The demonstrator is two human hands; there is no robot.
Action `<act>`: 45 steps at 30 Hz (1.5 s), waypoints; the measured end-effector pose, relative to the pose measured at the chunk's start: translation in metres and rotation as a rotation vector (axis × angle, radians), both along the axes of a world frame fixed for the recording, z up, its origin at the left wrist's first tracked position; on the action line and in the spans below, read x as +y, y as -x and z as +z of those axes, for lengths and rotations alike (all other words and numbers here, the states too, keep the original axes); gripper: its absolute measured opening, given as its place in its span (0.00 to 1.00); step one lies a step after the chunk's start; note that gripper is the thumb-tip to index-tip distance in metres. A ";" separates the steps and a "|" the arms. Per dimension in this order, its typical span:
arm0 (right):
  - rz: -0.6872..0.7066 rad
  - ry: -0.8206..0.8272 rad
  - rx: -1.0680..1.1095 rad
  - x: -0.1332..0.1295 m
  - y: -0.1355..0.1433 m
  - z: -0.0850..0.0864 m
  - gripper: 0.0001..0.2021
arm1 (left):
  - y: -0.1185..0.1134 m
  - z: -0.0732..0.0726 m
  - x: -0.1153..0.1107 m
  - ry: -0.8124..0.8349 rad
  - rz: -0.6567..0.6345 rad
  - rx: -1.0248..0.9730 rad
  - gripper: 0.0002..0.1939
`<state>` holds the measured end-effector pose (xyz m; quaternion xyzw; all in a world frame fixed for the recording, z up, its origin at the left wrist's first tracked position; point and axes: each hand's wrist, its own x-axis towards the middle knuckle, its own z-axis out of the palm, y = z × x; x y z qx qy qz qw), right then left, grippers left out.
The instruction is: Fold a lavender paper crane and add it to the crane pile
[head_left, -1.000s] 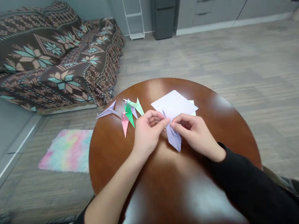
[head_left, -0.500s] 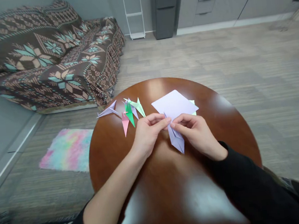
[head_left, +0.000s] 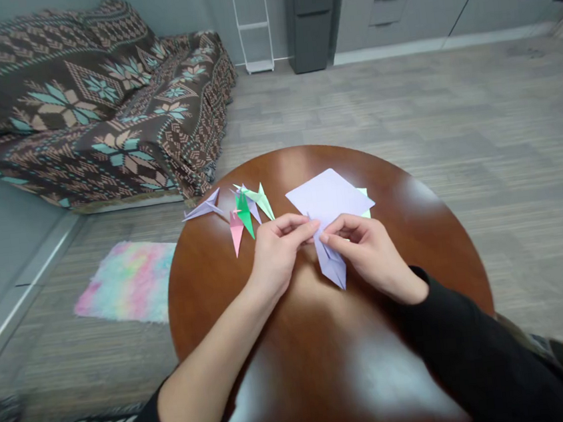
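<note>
Between my two hands is a folded lavender paper (head_left: 332, 267), its wide pointed end hanging toward me and its narrow end up at my fingertips. My left hand (head_left: 281, 243) pinches the narrow part from the left with thumb and fingers. From the right, my right hand (head_left: 360, 243) pinches the same paper near its upper middle. Some of the folds are hidden behind my fingers. Just beyond my hands lies a flat sheet of lavender paper (head_left: 331, 194), with a pale green sheet (head_left: 364, 202) showing from under its right corner.
Several folded paper cranes lie at the table's far left, among them a lavender one (head_left: 205, 207), a green one (head_left: 244, 215) and a pink one (head_left: 236, 232). The round brown table (head_left: 415, 237) stands near a covered sofa (head_left: 116, 121) and a pastel rug (head_left: 125, 281).
Both hands keep their pinch on the folded paper. The right fingertips have shifted very slightly down and left; the other papers lie as before.
</note>
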<state>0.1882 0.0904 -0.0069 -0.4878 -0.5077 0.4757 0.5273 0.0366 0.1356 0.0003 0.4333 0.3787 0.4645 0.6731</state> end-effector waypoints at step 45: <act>0.081 0.050 0.204 -0.001 -0.013 0.006 0.08 | 0.009 0.009 0.000 0.064 -0.342 0.041 0.06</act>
